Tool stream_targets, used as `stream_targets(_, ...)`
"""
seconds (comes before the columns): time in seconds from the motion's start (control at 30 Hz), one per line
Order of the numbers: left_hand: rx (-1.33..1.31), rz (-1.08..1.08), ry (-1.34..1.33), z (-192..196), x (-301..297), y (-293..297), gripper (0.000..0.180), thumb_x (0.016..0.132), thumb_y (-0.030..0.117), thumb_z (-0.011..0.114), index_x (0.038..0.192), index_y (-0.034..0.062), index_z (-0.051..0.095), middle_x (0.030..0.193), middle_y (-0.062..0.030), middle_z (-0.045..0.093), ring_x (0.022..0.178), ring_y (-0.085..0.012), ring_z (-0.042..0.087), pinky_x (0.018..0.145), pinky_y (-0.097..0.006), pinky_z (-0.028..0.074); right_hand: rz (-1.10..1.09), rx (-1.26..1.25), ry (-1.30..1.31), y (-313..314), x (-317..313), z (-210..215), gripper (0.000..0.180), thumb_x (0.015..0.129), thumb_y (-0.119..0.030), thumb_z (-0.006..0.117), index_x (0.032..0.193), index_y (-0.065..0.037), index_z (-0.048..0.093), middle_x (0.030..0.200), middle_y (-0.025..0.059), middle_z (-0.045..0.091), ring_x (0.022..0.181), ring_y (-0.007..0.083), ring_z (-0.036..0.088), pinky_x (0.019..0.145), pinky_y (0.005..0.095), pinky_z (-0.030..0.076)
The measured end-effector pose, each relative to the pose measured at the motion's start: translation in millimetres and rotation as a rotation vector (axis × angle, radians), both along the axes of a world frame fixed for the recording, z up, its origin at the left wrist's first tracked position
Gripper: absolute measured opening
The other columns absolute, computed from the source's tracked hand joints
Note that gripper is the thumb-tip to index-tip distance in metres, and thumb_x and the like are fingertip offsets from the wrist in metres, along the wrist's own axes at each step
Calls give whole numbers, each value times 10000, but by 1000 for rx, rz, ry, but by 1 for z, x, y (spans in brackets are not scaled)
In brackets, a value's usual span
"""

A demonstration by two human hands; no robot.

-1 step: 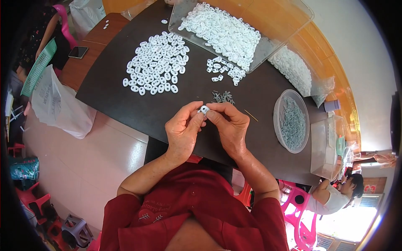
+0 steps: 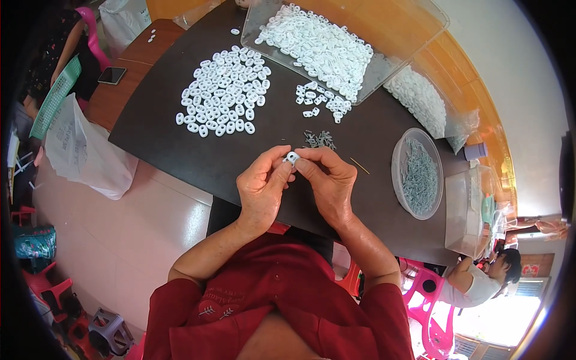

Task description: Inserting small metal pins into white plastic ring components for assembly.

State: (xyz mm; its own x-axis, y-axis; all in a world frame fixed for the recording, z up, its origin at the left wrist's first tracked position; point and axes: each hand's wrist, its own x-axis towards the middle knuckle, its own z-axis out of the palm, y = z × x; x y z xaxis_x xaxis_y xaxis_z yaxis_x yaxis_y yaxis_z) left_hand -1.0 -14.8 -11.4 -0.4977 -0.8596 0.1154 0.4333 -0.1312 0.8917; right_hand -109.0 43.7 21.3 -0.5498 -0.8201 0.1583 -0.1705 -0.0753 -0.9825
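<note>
Above the table's near edge, my left hand (image 2: 262,191) and my right hand (image 2: 329,183) meet, both pinching one small white plastic part with holes (image 2: 292,157) between thumbs and fingers. My fingertips cover much of it. Just beyond lies a little heap of grey metal screws or pins (image 2: 320,140). Farther back are several loose white plastic pieces (image 2: 324,99). To the left, many oval white two-hole pieces (image 2: 223,93) are spread out. A thin yellowish stick (image 2: 360,165) rests right of my right hand.
On the dark table (image 2: 162,138), a clear bin (image 2: 384,84) of white pieces stands at the back. A round tub (image 2: 441,180) of grey metal parts sits right, near a bag of white pieces (image 2: 417,99) and a clear box (image 2: 462,207). Another person (image 2: 480,279) sits at the lower right.
</note>
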Motion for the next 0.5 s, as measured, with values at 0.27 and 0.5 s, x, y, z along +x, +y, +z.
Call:
stream_targets(0.27,128,-71,120,0,2,-4,238,892,-2,541,1124,-50,569,859,-42,605,698,-75,548,606,-191,454,86,-12,145,2,2,-1,180,813,47,614,987,6,633,852,30,593,751,82,560,688,212,454)
stream_targets(0.5,261,-73,101,10,2,-9,227,874,-24,550,1094,-72,578,843,-76,633,671,-93,559,615,-211,464,13,-30,598,-1,3,3,312,717,46,682,1016,-18,620,875,62,565,701,117,550,635,245,478)
